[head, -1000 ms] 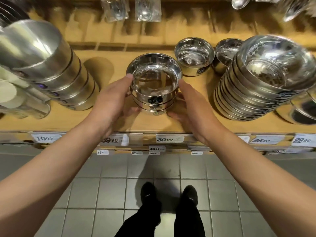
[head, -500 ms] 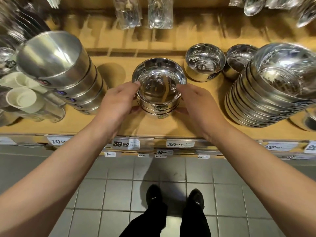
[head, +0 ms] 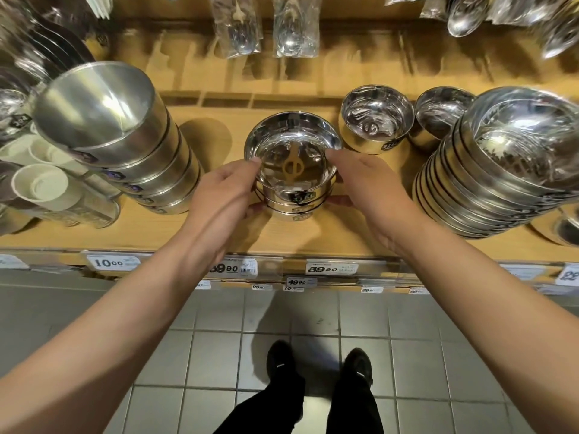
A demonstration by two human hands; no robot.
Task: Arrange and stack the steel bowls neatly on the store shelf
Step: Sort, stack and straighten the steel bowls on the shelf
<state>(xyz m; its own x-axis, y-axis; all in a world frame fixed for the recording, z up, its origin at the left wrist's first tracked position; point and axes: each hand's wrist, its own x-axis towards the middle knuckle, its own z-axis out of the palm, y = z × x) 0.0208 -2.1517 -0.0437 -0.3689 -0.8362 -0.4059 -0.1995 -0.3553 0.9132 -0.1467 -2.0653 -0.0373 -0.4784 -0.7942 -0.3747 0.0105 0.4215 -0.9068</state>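
A short stack of three steel bowls [head: 293, 170] stands in the middle of the wooden shelf [head: 313, 236]. My left hand [head: 222, 198] grips the stack's left side, fingers at the top rim and thumb low against the bottom bowl. On the stack's right side my right hand [head: 366, 186] holds it the same way. Two single steel bowls [head: 376, 120] [head: 441, 114] sit behind and to the right. A tall stack of deep steel bowls [head: 125, 142] stands at the left, and a tall stack of wide steel bowls [head: 507, 170] at the right.
White cups [head: 40, 183] lie at the far left of the shelf. Bagged cutlery [head: 238, 23] and ladles [head: 463, 14] hang above the back. Price labels [head: 332, 267] line the shelf's front edge. Grey floor tiles [head: 219, 349] and my black shoes [head: 319, 364] are below.
The view has tilted and shifted, so the shelf appears lower and farther right. Both hands stay on the three-bowl stack, which looks almost unmoved on the shelf.
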